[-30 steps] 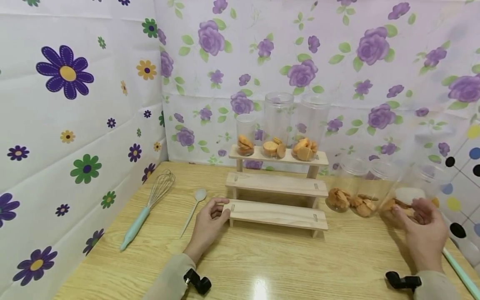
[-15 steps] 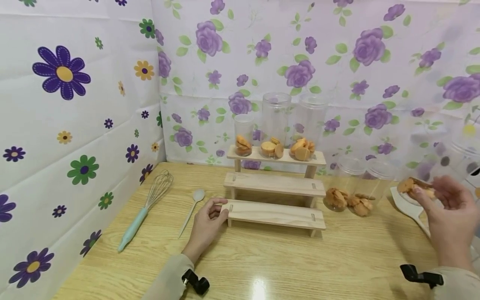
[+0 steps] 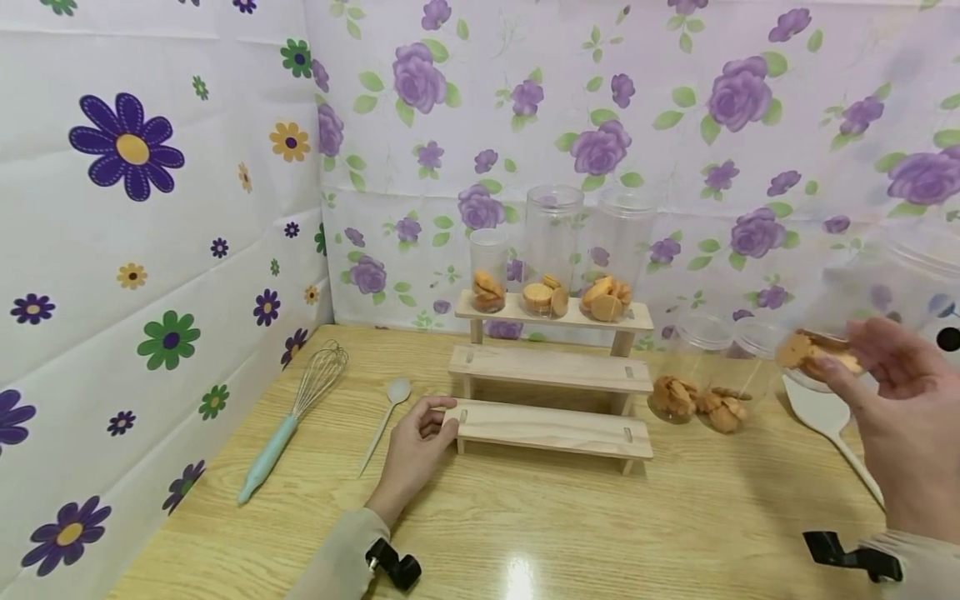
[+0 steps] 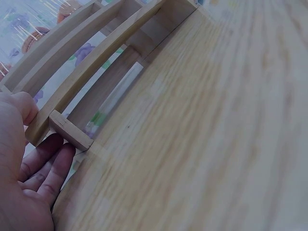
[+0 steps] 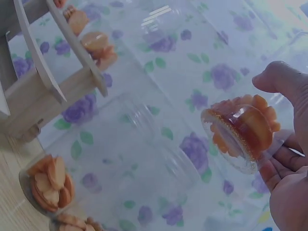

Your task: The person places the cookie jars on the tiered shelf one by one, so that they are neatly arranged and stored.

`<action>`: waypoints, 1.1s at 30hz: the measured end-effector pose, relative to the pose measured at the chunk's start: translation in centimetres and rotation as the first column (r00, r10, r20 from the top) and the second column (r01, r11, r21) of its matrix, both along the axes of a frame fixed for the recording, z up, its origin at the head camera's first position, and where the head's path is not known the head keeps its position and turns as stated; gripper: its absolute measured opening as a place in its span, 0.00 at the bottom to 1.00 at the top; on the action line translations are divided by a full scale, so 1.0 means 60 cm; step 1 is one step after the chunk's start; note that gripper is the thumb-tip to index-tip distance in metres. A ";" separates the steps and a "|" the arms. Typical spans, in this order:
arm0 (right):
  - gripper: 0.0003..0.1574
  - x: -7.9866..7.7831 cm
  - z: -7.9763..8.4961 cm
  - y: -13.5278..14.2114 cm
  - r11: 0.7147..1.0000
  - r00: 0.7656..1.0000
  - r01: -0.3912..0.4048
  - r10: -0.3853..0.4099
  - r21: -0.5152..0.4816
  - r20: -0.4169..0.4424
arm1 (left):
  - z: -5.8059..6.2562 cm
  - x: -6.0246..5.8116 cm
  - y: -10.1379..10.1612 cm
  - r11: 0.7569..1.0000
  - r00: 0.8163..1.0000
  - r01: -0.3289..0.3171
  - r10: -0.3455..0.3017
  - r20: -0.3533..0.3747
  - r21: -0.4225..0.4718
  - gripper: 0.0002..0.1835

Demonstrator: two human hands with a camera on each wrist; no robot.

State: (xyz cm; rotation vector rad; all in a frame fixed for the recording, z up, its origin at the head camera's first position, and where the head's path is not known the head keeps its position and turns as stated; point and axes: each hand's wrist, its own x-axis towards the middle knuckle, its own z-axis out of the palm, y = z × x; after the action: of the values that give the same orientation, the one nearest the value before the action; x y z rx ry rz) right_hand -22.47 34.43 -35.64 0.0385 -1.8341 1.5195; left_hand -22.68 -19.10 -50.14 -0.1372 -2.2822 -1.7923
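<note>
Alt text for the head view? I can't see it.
The right hand holds a clear jar of cookies raised off the table; the left hand grips the left end of the lowest shelf of a tiered wooden stand. Three jars stand on its top shelf, two more on the table to the right.

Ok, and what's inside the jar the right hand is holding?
The clear jar in the right hand has orange-brown biscuits bunched at its base. Pieces overlap, and the thumb covers part of them in the head view, so any behind can't be seen.
</note>
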 end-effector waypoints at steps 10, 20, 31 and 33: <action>0.41 -0.013 0.029 -0.062 0.984 0.997 -0.073 0.072 0.160 0.011 | -0.001 0.000 0.000 1.000 1.000 -0.004 0.004 0.001 -0.004 0.13; 0.39 -0.038 0.033 -0.132 0.952 0.954 -0.294 0.298 0.081 -0.041 | 0.003 0.000 0.000 1.000 1.000 -0.008 0.008 0.001 -0.009 0.14; 0.40 -0.056 0.027 -0.237 0.890 0.899 -0.429 0.437 0.154 -0.020 | -0.002 -0.002 0.001 1.000 1.000 -0.015 0.015 -0.013 -0.014 0.14; 0.40 -0.060 0.022 -0.254 0.880 0.893 -0.442 0.449 0.173 0.000 | -0.002 -0.002 0.001 1.000 1.000 -0.015 0.015 -0.006 -0.018 0.14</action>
State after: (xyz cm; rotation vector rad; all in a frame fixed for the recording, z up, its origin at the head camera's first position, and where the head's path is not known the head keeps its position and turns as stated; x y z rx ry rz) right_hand -26.09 19.19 -34.31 0.6088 -2.0084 1.6425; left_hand -22.80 -19.05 -50.23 -0.1279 -2.2893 -1.7625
